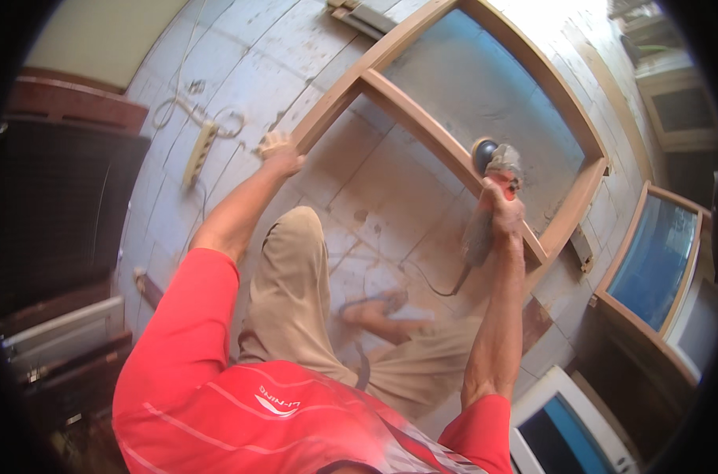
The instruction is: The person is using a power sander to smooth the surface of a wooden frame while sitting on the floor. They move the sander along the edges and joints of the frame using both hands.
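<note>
A wooden frame [422, 126] with a glass pane lies on the dusty tiled floor. My left hand [278, 152] grips the frame's near left corner. My right hand [503, 207] is closed around a grey and red angle grinder [491, 170], whose round head rests on the frame's middle crossbar. The grinder's dark cable [438, 286] trails back across the floor toward my legs. I wear a red shirt and tan trousers, with one sandalled foot [375, 306] planted inside the frame opening.
A white power strip [199, 152] with looped cord lies on the floor at left. A second glazed wooden frame [651, 261] leans at right. A white-framed panel [564, 426] sits at lower right. Dark furniture [58, 205] stands along the left.
</note>
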`<state>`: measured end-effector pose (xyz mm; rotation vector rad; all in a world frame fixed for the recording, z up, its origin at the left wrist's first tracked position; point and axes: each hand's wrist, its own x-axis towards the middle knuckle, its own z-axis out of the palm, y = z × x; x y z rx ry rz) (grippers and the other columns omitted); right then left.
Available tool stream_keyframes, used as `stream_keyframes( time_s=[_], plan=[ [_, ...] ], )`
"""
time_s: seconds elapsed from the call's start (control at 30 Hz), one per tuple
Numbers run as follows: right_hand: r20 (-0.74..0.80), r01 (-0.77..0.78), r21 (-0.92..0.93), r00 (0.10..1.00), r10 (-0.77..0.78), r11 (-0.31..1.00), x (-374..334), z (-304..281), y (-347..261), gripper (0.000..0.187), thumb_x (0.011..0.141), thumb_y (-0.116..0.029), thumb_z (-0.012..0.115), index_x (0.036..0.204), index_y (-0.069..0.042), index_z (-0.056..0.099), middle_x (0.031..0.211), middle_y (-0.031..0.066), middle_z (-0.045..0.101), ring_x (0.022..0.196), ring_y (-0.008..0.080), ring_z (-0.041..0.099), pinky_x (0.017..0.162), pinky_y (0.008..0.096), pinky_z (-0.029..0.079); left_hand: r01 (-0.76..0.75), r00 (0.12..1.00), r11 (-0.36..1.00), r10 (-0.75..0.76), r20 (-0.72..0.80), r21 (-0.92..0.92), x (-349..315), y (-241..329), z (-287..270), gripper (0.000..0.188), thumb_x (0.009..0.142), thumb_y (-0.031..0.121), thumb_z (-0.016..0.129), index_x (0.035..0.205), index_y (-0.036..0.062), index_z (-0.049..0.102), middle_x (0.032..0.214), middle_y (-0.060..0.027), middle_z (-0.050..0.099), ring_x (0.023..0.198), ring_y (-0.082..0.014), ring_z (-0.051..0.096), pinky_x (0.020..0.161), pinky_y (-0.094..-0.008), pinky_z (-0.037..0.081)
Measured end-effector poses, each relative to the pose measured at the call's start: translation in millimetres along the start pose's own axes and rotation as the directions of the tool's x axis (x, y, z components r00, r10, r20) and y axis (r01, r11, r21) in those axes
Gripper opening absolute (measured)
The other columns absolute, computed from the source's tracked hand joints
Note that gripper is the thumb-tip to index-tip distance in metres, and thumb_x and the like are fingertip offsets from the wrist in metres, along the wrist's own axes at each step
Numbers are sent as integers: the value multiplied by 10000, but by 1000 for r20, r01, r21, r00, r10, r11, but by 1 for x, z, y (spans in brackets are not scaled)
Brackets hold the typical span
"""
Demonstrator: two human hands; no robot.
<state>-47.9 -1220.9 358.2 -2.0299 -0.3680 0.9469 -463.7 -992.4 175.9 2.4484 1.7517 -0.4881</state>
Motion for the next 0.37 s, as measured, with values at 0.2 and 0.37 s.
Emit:
stream_keyframes(
  time_s=[0.2, 0.37],
  plan=[
    [72, -152, 245, 988, 138, 958, -73, -50, -129, 510, 894, -442, 741, 1156, -20, 624, 837, 50, 635, 688, 166, 657, 612, 294, 547, 74, 658, 894, 289, 695, -442, -148, 98, -111, 846, 921, 656, 531, 1380, -55, 558, 1356, -296, 591, 1306, -384, 557, 1051, -445, 466],
    [231, -179, 428, 969, 85, 886, -138, -90, -225, 534, 924, -460, 703, 1245, -55, 571, 845, 84, 663, 673, 183, 677, 611, 308, 587, 954, 123, 196, 437, 891, -228, -268, 123, -143, 1025, 894, 838, 350, 1599, 100, 256, 1587, -276, 319, 1397, -564, 361, 1076, -680, 358]
  ],
)
